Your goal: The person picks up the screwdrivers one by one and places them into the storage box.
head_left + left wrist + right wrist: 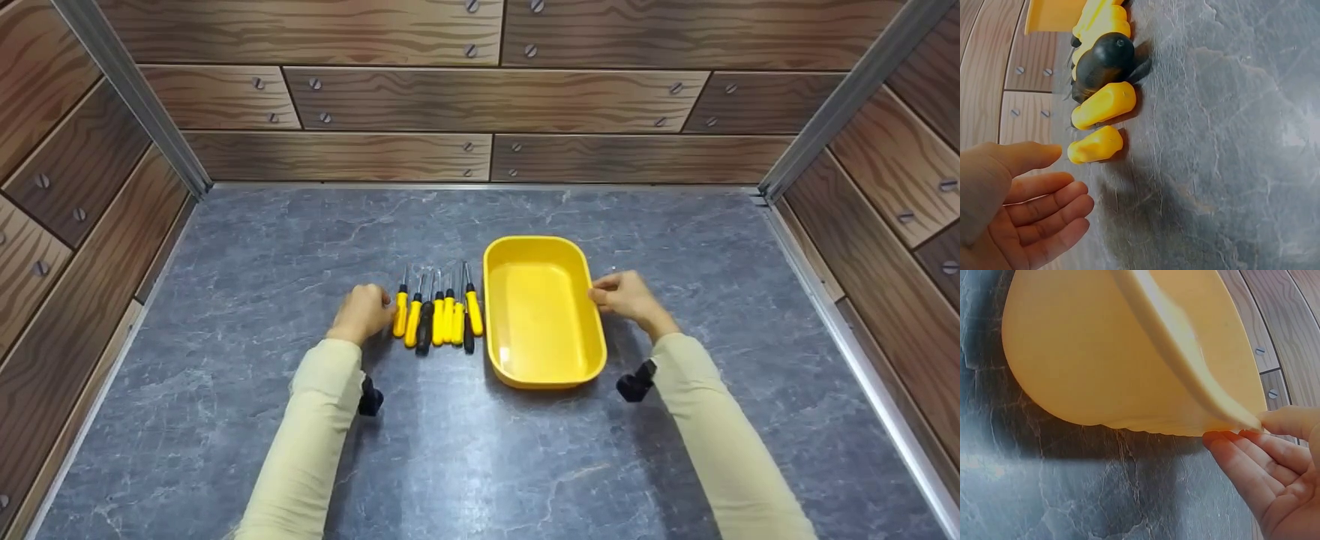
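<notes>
Several screwdrivers with yellow or black handles lie side by side, among them a yellow one [401,315] at the left end and a black one [424,328]. My left hand [364,311] is just left of that end; in the left wrist view the hand [1033,202] has its fingers relaxed and apart from the nearest yellow handle [1096,145]. Right of the row stands a yellow tray [544,379], with nothing in it. My right hand [630,298] pinches the tray's right rim, thumb on top and fingers below, as the right wrist view shows at the rim [1185,377].
The tools and tray rest on a grey marbled surface [225,390]. Wood-patterned panels [480,97] stand at the back and both sides, with metal rails [862,360] along the edges. A small black device [636,382] sits at my right wrist.
</notes>
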`<state>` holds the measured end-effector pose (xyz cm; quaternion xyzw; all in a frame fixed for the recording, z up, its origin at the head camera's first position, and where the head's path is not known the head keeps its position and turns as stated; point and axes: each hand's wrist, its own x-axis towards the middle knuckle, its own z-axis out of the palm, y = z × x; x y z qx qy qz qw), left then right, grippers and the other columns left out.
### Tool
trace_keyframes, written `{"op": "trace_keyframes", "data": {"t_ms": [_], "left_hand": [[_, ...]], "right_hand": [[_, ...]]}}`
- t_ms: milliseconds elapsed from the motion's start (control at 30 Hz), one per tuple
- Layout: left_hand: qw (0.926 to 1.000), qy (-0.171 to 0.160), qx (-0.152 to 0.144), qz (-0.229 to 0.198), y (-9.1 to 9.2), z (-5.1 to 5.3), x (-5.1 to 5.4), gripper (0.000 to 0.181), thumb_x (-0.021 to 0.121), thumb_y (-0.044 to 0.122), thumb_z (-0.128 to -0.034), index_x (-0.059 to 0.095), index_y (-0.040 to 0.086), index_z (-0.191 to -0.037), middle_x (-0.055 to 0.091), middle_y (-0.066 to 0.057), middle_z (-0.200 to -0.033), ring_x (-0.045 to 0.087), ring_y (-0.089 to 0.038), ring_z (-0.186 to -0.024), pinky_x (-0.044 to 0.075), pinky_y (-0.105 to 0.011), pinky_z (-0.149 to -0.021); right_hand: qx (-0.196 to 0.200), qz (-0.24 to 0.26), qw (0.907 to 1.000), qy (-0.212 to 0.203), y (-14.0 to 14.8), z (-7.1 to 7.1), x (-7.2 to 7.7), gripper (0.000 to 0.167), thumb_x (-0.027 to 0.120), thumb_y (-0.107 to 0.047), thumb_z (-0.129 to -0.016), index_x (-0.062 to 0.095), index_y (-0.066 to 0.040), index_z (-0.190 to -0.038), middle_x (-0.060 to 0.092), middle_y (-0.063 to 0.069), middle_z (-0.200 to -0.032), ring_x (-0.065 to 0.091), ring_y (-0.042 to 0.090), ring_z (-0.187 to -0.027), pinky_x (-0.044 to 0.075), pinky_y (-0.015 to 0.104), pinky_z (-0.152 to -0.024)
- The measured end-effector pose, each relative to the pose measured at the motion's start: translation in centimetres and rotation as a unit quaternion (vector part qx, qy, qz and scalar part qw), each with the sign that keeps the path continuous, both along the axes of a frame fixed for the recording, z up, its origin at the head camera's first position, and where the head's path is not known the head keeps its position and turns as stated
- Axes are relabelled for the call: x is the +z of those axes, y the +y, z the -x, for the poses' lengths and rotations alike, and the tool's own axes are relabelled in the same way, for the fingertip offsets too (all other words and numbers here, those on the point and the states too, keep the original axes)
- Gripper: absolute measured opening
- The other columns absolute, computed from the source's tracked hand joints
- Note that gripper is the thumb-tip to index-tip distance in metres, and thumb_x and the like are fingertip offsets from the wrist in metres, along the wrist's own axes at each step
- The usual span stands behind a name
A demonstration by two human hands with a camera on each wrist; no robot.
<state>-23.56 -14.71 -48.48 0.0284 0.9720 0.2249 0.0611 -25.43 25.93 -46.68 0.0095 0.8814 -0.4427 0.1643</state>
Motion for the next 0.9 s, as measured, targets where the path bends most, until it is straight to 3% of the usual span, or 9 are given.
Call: {"op": "trace_keyframes", "data": {"t_ms": [100, 233, 367, 500, 700, 900], "left_hand": [[0.9999, -0.009, 0.001, -0.005, -0.02, 0.03, -0.08, 0.027, 0.061, 0.016, -0.0852, 0.072, -0.002, -0.101, 0.070, -0.025, -0.107, 0.067, -0.040, -0.098, 0.058, -0.049, -0.086], [0.9999, -0.010, 0.001, -0.002, 0.02, 0.08, -0.12, 0.025, 0.062, 0.017, -0.0857, 0.073, -0.002, -0.099, 0.071, -0.024, -0.105, 0.068, -0.040, -0.096, 0.058, -0.049, -0.084], [1.0000, -0.009, 0.000, 0.001, 0.11, 0.15, -0.27, 0.024, 0.062, 0.018, -0.0860, 0.073, -0.001, -0.096, 0.071, -0.024, -0.103, 0.068, -0.039, -0.092, 0.058, -0.049, -0.081], [0.9998, -0.017, 0.004, 0.002, 0.21, 0.20, -0.40, 0.023, 0.063, 0.019, -0.0868, 0.073, 0.000, -0.095, 0.072, -0.021, -0.101, 0.067, -0.036, -0.089, 0.058, -0.047, -0.080], [0.9997, -0.021, 0.009, 0.002, 0.19, 0.33, -0.62, 0.021, 0.065, 0.020, -0.0866, 0.072, 0.000, -0.091, 0.071, -0.021, -0.098, 0.065, -0.034, -0.086, 0.057, -0.046, -0.077], [0.9996, -0.027, 0.007, 0.002, 0.27, 0.38, -0.71, 0.021, 0.065, 0.020, -0.0867, 0.071, 0.000, -0.086, 0.070, -0.020, -0.094, 0.062, -0.030, -0.079, 0.056, -0.044, -0.073]], "right_hand": [[0.004, -0.001, 1.0000, -0.006, -0.04, -0.25, 0.12, 0.039, 0.057, -0.012, -0.093, 0.058, 0.014, -0.123, 0.061, 0.034, -0.122, 0.064, 0.000, -0.073, 0.062, 0.020, -0.075], [0.007, 0.008, 0.9998, -0.019, -0.06, -0.47, 0.24, 0.039, 0.059, -0.011, -0.091, 0.059, 0.015, -0.120, 0.065, 0.031, -0.115, 0.064, 0.000, -0.069, 0.063, 0.022, -0.076], [0.001, 0.027, 0.9986, -0.046, 0.10, -0.41, 0.38, 0.039, 0.059, -0.010, -0.091, 0.057, 0.016, -0.121, 0.073, 0.014, -0.091, 0.064, 0.000, -0.067, 0.063, 0.021, -0.073], [-0.015, 0.045, 0.9954, -0.084, 0.20, -0.24, 0.39, 0.043, 0.059, -0.012, -0.092, 0.055, 0.016, -0.125, 0.069, -0.005, -0.078, 0.064, 0.000, -0.067, 0.062, 0.019, -0.071], [-0.057, 0.088, 0.9870, -0.122, 0.16, -0.12, 0.32, 0.047, 0.063, -0.013, -0.092, 0.052, 0.015, -0.128, 0.072, -0.004, -0.079, 0.068, 0.003, -0.069, 0.063, 0.021, -0.072], [-0.092, 0.109, 0.9806, -0.135, 0.10, -0.26, 0.29, 0.048, 0.067, -0.013, -0.089, 0.054, 0.015, -0.126, 0.070, -0.007, -0.068, 0.068, 0.003, -0.062, 0.062, 0.018, -0.065]]}}
